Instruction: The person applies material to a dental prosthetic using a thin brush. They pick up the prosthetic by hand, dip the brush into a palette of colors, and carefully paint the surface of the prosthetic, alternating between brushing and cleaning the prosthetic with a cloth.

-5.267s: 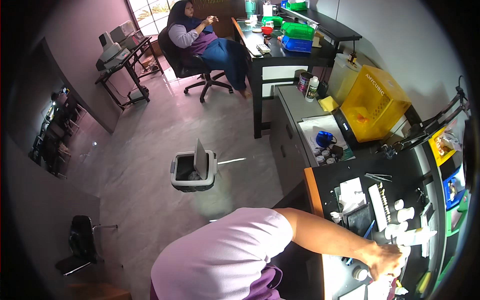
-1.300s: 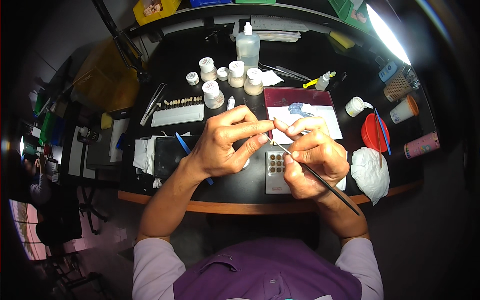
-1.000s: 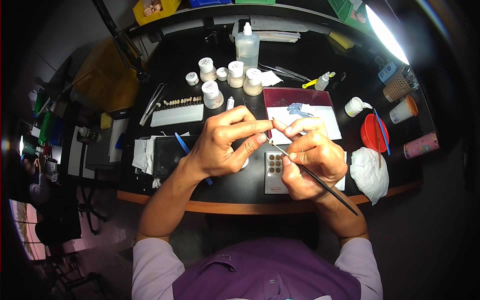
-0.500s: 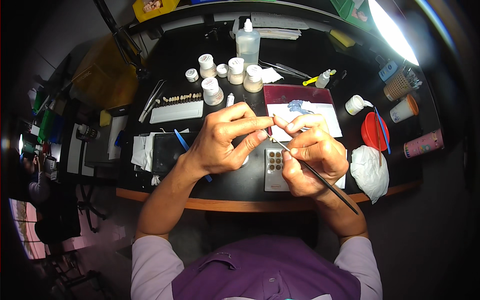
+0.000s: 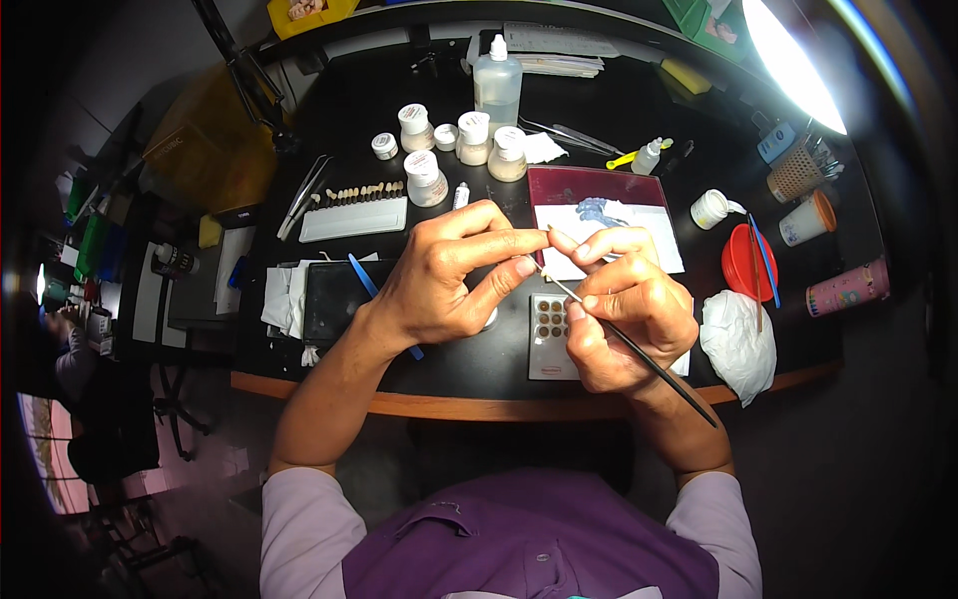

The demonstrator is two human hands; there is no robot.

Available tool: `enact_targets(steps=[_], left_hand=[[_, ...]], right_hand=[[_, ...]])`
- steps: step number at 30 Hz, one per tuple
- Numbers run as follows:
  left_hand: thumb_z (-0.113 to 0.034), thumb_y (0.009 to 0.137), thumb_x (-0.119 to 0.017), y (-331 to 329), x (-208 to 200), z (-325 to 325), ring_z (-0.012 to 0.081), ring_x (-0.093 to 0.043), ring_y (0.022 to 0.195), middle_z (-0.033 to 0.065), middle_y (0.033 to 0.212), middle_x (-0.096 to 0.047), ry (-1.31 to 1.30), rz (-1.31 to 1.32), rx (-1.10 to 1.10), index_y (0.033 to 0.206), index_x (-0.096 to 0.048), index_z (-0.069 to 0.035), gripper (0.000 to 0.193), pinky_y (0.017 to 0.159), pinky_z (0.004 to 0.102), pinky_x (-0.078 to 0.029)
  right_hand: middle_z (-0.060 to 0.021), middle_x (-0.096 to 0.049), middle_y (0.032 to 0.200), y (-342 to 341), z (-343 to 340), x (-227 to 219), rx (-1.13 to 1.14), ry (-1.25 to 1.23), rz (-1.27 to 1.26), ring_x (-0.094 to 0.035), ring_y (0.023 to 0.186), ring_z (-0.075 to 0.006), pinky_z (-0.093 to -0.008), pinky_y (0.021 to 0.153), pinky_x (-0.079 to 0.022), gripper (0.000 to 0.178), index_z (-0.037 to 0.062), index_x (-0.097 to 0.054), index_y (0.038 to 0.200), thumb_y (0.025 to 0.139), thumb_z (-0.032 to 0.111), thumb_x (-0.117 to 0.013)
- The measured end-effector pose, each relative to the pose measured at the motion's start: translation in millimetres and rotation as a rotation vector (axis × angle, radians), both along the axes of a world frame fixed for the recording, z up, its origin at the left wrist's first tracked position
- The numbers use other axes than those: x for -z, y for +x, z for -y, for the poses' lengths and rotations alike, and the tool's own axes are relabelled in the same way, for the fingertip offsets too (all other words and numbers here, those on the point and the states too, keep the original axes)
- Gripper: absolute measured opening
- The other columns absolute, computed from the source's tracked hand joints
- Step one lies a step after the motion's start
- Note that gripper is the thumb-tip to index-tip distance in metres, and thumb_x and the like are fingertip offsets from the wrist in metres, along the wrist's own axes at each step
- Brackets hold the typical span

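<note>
My right hand (image 5: 634, 319) grips a thin brush (image 5: 661, 373) with a dark handle, held like a pen. The brush's light front end slants up and left to the fingertips of my left hand (image 5: 464, 275). That hand is closed in a pinch between thumb and forefinger; a tiny pale piece seems to be there, but it is too small to make out. The tips of both forefingers meet or nearly meet. Beneath my hands lie a palette with small round brown wells (image 5: 549, 349) and a red-edged case with white paper (image 5: 654, 232).
Several white-capped jars (image 5: 426, 182) and a clear squeeze bottle (image 5: 497, 90) stand behind my hands. A tooth shade guide (image 5: 354, 220) and tweezers (image 5: 302, 200) are left. At right sit a red bowl (image 5: 738, 265), crumpled white tissue (image 5: 738, 344) and a pink cup (image 5: 848, 288). A bright lamp (image 5: 793, 65) hangs above.
My hands and the brush hold almost the same pose. The whole view has shifted very slightly.
</note>
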State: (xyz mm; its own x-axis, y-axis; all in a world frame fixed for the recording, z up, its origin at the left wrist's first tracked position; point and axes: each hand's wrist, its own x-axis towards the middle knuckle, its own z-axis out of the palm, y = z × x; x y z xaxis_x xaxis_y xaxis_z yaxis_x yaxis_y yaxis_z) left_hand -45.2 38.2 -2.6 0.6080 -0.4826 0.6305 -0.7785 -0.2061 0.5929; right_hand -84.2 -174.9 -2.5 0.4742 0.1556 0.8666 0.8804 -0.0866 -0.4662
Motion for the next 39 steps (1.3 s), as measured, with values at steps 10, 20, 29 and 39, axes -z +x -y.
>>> enact_targets(steps=[10,20,29,39], left_hand=[[-0.007,0.093,-0.076,-0.7,-1.9,0.3,0.0175,-0.065,0.071,0.0072,0.083,-0.066,0.007,0.003,-0.001,0.115,-0.079,-0.005,0.022,0.063,0.0308,-0.051],[-0.008,0.094,-0.076,-0.8,-0.6,1.7,0.0174,-0.064,0.071,0.0072,0.082,-0.065,0.004,0.009,-0.005,0.116,-0.079,-0.005,0.022,0.063,0.0308,-0.051],[-0.008,0.095,-0.075,-1.3,0.2,0.6,0.0173,-0.065,0.071,0.0071,0.083,-0.066,-0.01,0.006,0.0,0.116,-0.079,-0.005,0.022,0.064,0.0306,-0.052],[-0.007,0.094,-0.074,-0.1,1.6,1.4,0.0177,-0.065,0.071,0.0072,0.083,-0.066,-0.015,0.017,0.008,0.116,-0.079,-0.005,0.022,0.064,0.0311,-0.052]], right_hand=[[-0.0118,-0.062,0.076,-1.7,2.1,-0.2,-0.054,0.0,-0.018,-0.061,0.101,-0.0302,-0.061,0.095,-0.062,0.015,-0.0009,-0.055,0.083,0.078,-0.013,-0.062],[-0.0094,-0.064,0.075,2.6,-1.1,3.2,0.016,0.064,0.026,-0.068,0.086,-0.0308,-0.043,0.082,-0.06,0.02,0.0014,-0.059,0.079,0.068,-0.012,-0.069],[-0.0092,-0.065,0.075,2.4,-3.2,1.8,0.003,0.058,0.033,-0.069,0.085,-0.0307,-0.041,0.081,-0.059,0.021,0.0018,-0.06,0.079,0.068,-0.011,-0.071],[-0.0108,-0.063,0.076,2.1,-0.7,3.8,0.001,0.052,0.008,-0.067,0.091,-0.0301,-0.0483,0.086,-0.061,0.019,0.0004,-0.059,0.082,0.072,-0.012,-0.069]])
